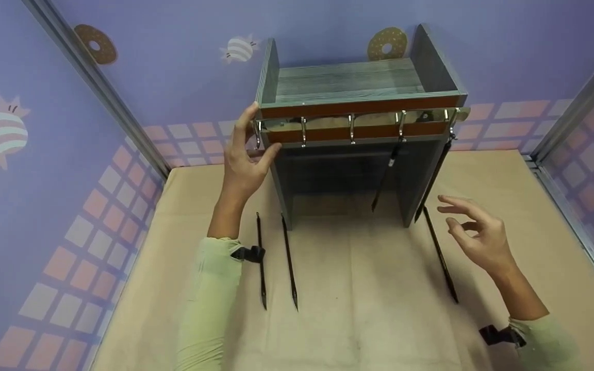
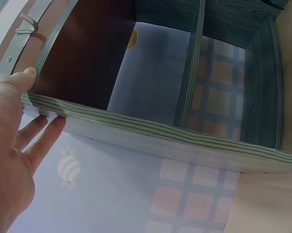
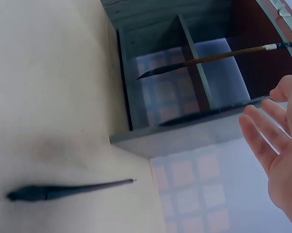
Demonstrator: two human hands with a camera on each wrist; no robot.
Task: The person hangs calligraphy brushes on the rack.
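Observation:
A grey wooden shelf unit (image 1: 348,85) stands on the beige table (image 1: 379,319), with a brown rail of metal hooks (image 1: 328,123) across its front. My left hand (image 1: 262,131) is at the rail's left end. Its straight fingers (image 2: 44,128) lie against the outer side panel and its thumb rests on the panel's edge. My right hand (image 1: 446,210) hovers beside the shelf's lower right, fingers spread, holding nothing. One dark brush (image 1: 385,172) hangs from a hook and another (image 1: 433,178) hangs at the right end. In the right wrist view a hanging brush (image 3: 204,59) crosses the shelf's open compartments.
Two dark brushes (image 1: 261,263) (image 1: 290,263) lie on the table left of the shelf, and one (image 1: 440,255) lies on the right, below my right hand. Purple patterned walls with metal corner posts (image 1: 101,87) close in the table on three sides.

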